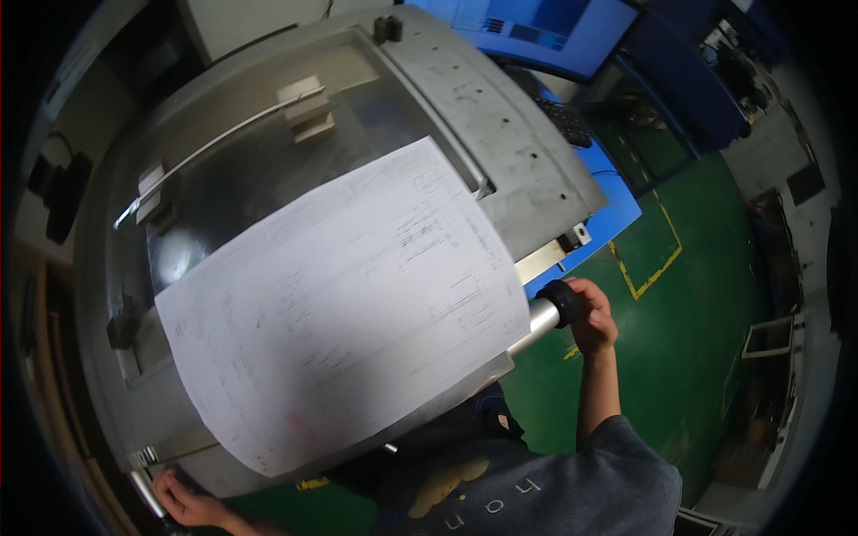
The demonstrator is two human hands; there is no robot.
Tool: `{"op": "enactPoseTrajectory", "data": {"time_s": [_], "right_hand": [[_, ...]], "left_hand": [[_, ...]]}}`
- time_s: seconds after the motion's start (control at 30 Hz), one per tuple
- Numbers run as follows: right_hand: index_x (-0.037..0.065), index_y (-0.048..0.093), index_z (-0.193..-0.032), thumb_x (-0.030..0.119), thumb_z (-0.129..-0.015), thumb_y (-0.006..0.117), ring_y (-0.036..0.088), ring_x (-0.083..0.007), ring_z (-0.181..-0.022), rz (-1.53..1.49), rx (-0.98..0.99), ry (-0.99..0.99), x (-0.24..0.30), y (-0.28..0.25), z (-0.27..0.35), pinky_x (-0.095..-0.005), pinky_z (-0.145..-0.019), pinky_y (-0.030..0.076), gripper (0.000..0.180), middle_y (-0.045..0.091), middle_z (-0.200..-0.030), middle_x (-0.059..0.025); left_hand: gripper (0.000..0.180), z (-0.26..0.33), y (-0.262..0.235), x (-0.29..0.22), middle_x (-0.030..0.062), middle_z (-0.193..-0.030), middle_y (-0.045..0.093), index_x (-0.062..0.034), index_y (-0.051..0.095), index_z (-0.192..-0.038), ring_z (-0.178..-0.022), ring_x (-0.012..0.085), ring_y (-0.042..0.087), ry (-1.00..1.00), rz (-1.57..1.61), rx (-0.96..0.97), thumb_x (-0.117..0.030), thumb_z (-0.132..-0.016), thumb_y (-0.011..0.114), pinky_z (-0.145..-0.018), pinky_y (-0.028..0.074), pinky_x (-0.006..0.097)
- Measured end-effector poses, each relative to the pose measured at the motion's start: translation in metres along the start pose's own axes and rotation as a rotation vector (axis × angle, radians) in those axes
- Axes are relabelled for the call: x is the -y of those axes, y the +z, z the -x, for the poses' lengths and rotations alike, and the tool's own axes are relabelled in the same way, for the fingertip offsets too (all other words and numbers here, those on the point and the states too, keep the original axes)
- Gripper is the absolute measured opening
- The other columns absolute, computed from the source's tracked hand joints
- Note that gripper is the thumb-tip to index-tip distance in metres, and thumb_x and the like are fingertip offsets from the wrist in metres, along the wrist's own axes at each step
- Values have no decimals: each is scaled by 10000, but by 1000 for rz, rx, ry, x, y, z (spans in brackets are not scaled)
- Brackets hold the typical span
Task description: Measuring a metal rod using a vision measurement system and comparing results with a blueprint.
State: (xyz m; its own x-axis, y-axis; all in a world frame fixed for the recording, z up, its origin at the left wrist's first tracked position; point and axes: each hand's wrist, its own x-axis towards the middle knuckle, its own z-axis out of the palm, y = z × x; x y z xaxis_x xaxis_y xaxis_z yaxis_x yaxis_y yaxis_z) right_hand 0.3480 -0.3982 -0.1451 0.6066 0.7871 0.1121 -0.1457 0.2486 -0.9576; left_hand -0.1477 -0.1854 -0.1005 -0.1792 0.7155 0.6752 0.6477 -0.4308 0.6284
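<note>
A large white sheet [349,304] with fine printed lines and a small red stamp lies across the near part of a grey machine table with a glass plate [210,192]. Beyond the sheet, a thin metal rod [223,136] rests on two grey blocks [306,107]. At the table's right side my right hand [593,314] has its fingers closed round a black knob [559,302] on a silver shaft. My left hand [186,500], fingers curled, is at the near left corner beside a silver shaft [147,493]. What those fingers grip is hidden.
A lit monitor [545,31] and a black keyboard [565,121] stand on a blue desk [617,210] at the far right. Dark clamps [123,323] sit on the table frame. Green floor [643,357] with yellow lines lies to the right.
</note>
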Motion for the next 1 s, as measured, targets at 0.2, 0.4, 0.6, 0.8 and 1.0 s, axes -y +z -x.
{"op": "enactPoseTrajectory", "data": {"time_s": [0.2,0.4,0.6,0.8,1.0], "right_hand": [[-6,493,-856,280,-578,534,475,-166,-819,6,4,52,-1,6,4,-252,-739,346,401,508,-881,-94],[-20,482,-843,266,-552,533,507,-157,-721,45,-152,61,-2,1,9,-231,-622,397,411,530,-806,-98],[-19,471,-826,263,-552,526,504,-162,-717,70,-78,51,-6,-2,2,-230,-639,382,397,533,-831,-114],[-3,479,-834,219,-575,541,496,-136,-738,26,-33,63,-4,0,2,-223,-661,382,346,517,-807,-65],[-24,473,-813,258,-561,523,502,-168,-729,93,-81,27,-9,-3,3,-226,-623,380,381,531,-839,-129]], "left_hand": [[203,-3,17,-36,113,-602,524,43,510,-653,-493,185,460,232,7,-61,-119,-775,493,-472,403,269],[139,5,0,29,73,-763,505,46,499,-772,-734,155,462,62,28,-36,-53,-818,412,-709,387,253],[128,2,8,-1,74,-752,475,32,471,-735,-706,146,432,29,-7,17,-29,-807,384,-658,356,232],[127,3,6,1,73,-744,467,26,464,-716,-707,145,426,28,7,17,-27,-799,384,-650,349,233],[130,5,6,0,76,-751,468,28,464,-715,-711,145,427,25,2,4,-30,-801,384,-646,346,229]]}}
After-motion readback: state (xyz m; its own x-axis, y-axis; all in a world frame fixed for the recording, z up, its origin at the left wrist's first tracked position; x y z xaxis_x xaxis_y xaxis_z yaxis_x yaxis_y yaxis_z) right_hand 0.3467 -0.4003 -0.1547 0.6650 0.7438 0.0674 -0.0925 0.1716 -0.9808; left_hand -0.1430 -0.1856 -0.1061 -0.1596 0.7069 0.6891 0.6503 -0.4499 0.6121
